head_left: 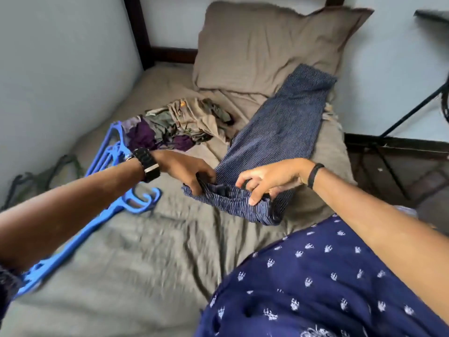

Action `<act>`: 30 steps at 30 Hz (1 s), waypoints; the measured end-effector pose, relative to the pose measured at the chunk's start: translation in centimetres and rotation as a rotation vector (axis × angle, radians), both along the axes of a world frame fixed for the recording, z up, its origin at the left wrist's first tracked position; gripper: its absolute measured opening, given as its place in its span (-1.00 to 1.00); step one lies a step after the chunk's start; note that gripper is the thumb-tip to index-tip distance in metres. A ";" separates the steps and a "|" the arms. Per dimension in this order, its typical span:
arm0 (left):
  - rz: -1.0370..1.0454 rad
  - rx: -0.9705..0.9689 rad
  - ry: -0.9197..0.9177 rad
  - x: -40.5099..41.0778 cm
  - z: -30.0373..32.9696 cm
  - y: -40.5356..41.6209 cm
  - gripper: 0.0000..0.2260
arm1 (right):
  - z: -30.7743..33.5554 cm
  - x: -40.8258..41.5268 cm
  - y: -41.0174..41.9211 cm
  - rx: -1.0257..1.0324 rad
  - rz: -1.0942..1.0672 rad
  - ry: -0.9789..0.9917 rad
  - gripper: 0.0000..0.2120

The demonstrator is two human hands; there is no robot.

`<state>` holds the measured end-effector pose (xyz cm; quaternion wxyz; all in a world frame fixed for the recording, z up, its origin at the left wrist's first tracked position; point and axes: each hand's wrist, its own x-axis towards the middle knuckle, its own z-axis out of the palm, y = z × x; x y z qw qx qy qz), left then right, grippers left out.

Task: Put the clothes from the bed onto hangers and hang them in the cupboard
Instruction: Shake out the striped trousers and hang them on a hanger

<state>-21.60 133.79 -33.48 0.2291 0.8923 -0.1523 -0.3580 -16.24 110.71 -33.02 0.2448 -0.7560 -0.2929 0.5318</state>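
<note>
while both hands' fingers (194,183) pinch the striped trousers (279,132), blue hangers (114,152) lie on the bed (145,239).

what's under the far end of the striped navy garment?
The far end of the striped navy garment lies over the lower corner of the grey-brown pillow and the bedsheet. Anything else beneath the cloth is covered and cannot be seen.
</note>
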 end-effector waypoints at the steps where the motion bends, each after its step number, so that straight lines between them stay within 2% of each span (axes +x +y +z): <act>1: -0.011 -0.005 0.048 -0.4 -0.6 0.0 -0.75 | -0.8 -0.5 0.4 -0.030 0.018 0.015 -0.64; 3: -0.044 0.057 0.108 -1.0 -2.1 -0.2 -0.71 | -2.8 -1.7 1.1 -0.067 0.043 0.049 -0.60; 5: -0.123 0.193 0.163 -1.2 -3.5 -0.7 -0.77 | -4.9 -2.6 1.7 -0.077 0.051 0.088 -0.58; 7: -0.220 0.335 0.264 -1.4 -4.8 -1.3 -0.74 | -7.1 -3.4 2.4 -0.089 0.060 0.141 -0.68; 10: -0.229 0.482 0.526 -1.7 -6.1 -2.6 -0.70 | -9.2 -4.7 3.3 -0.120 0.111 0.213 -0.85; 12: -0.166 0.496 0.563 -1.7 -6.1 -3.1 -0.67 | -9.5 -4.9 3.5 -0.136 0.156 0.229 -0.88; 15: 0.017 0.372 0.547 -0.6 -5.1 -3.4 -0.68 | -9.7 -3.6 3.1 -0.049 0.100 0.287 -0.86; 18: 0.127 0.327 0.426 1.5 -3.7 -4.5 -0.73 | -9.5 -1.0 2.3 0.073 -0.066 0.257 -0.84; 24: 0.048 0.224 -0.025 9.4 -2.6 -8.0 -0.73 | -8.7 5.5 0.5 0.296 -0.543 0.195 -0.88; 25: 0.029 0.210 -0.081 11.2 -2.5 -8.5 -0.73 | -8.5 6.9 0.0 0.316 -0.604 0.194 -0.93; 30: -0.045 0.221 -0.323 19.1 -4.7 -10.9 -0.74 | -8.5 13.5 -3.1 0.289 -0.797 0.113 -0.83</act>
